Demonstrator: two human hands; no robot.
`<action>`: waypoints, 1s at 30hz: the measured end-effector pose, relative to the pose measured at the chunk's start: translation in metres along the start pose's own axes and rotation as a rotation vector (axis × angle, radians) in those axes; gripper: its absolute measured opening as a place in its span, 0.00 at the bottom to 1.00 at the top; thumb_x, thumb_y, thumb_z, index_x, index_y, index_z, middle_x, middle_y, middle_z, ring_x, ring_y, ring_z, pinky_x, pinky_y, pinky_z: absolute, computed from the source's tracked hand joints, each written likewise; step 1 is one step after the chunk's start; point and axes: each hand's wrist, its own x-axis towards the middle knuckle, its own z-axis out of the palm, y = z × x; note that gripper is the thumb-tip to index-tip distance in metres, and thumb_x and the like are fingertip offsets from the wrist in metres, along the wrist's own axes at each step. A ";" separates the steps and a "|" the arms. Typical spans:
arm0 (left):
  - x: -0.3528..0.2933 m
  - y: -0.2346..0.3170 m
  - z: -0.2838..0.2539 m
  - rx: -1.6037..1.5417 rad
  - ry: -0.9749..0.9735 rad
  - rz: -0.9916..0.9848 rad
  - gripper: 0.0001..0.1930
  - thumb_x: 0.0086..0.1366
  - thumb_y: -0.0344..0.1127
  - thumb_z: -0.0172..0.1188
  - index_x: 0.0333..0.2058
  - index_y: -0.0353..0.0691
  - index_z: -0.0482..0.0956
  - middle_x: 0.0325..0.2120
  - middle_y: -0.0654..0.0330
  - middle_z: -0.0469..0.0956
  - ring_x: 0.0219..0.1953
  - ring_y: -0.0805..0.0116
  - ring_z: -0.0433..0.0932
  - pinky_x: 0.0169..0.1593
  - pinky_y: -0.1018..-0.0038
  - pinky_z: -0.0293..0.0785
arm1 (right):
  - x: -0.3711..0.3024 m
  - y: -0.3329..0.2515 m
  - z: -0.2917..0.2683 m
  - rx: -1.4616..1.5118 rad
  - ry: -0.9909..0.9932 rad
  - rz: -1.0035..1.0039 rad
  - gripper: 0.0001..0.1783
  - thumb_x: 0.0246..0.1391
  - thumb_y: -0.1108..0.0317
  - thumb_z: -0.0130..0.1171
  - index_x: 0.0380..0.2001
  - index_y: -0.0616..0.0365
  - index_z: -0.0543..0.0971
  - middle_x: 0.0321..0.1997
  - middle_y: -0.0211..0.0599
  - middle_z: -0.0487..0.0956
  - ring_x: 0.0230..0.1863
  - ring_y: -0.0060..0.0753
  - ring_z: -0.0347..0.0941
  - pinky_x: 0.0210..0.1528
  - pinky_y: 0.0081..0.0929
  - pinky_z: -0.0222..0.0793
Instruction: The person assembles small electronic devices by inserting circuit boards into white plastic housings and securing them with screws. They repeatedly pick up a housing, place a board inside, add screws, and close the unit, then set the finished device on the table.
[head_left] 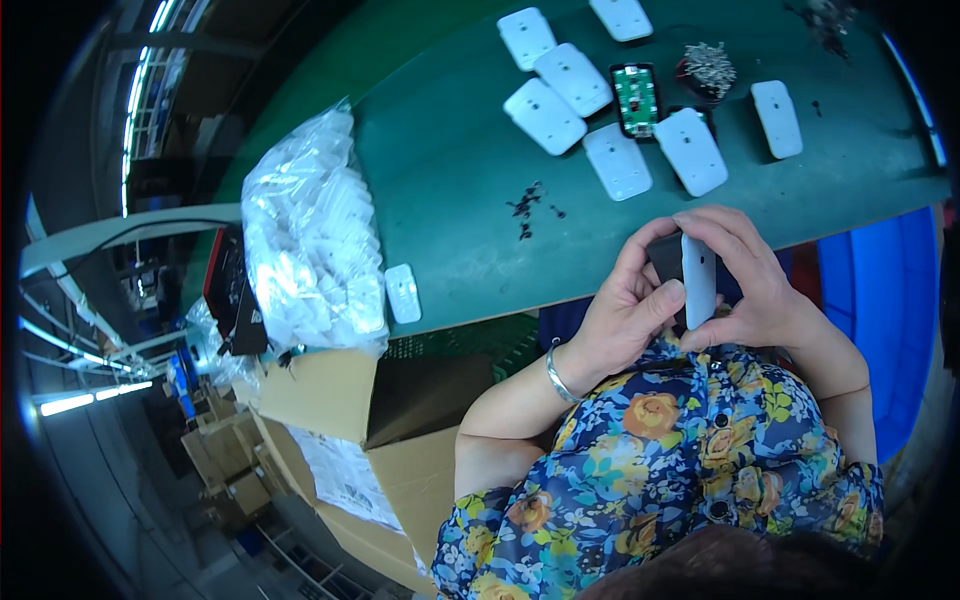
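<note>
In front of my chest, both hands hold a small plastic casing with a white shell and a black part. My left hand has its fingers closed round the black side, the thumb against the casing's edge. My right hand grips the white side between fingers and thumb. Whether the two parts are joined cannot be made out. Beyond the hands, several white plastic covers lie on the green table. Among them are a green circuit board in a black case and a heap of small metal pieces.
Small black bits lie scattered mid-table. A clear bag full of white pieces stands at the left end, one white cover beside it. Below are an open cardboard box and a green crate. A blue bin is at right.
</note>
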 end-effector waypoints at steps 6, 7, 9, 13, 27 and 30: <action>-0.024 0.007 -0.003 -0.026 0.126 0.130 0.37 0.58 0.37 0.59 0.60 0.45 0.46 0.52 0.51 0.60 0.52 0.58 0.68 0.52 0.57 0.70 | 0.015 -0.005 0.027 0.139 -0.051 0.030 0.50 0.24 0.58 0.74 0.54 0.59 0.62 0.55 0.46 0.64 0.56 0.47 0.61 0.55 0.38 0.60; -0.026 0.008 -0.004 -0.027 0.128 0.159 0.38 0.57 0.36 0.60 0.60 0.45 0.46 0.52 0.51 0.60 0.52 0.58 0.68 0.52 0.57 0.70 | 0.017 -0.006 0.030 0.160 -0.046 0.024 0.50 0.25 0.58 0.74 0.54 0.59 0.62 0.55 0.46 0.65 0.56 0.47 0.61 0.56 0.37 0.60; -0.030 0.009 -0.007 -0.071 0.169 0.131 0.39 0.55 0.36 0.62 0.60 0.45 0.47 0.53 0.51 0.60 0.51 0.58 0.68 0.52 0.57 0.70 | 0.020 -0.005 0.039 0.202 -0.031 0.015 0.49 0.25 0.58 0.74 0.54 0.58 0.62 0.54 0.46 0.65 0.56 0.47 0.61 0.56 0.37 0.59; -0.032 0.009 -0.013 -0.146 0.193 0.088 0.40 0.53 0.37 0.64 0.60 0.44 0.47 0.53 0.52 0.59 0.52 0.58 0.68 0.53 0.58 0.70 | 0.016 0.003 0.053 0.441 -0.022 0.099 0.49 0.27 0.60 0.74 0.55 0.57 0.60 0.58 0.45 0.61 0.58 0.43 0.59 0.57 0.36 0.58; -0.019 0.009 -0.008 -0.303 0.169 0.067 0.37 0.55 0.32 0.63 0.59 0.46 0.50 0.41 0.56 0.71 0.41 0.68 0.75 0.42 0.74 0.74 | 0.006 0.010 0.061 0.813 0.111 0.130 0.49 0.33 0.66 0.72 0.58 0.59 0.56 0.62 0.44 0.55 0.63 0.37 0.52 0.62 0.32 0.49; -0.015 0.006 -0.005 -0.249 0.187 0.085 0.37 0.54 0.29 0.63 0.59 0.45 0.52 0.41 0.58 0.71 0.41 0.70 0.74 0.43 0.75 0.73 | 0.004 0.010 0.054 0.637 0.083 0.097 0.47 0.37 0.63 0.69 0.59 0.60 0.55 0.62 0.45 0.54 0.64 0.37 0.50 0.63 0.33 0.48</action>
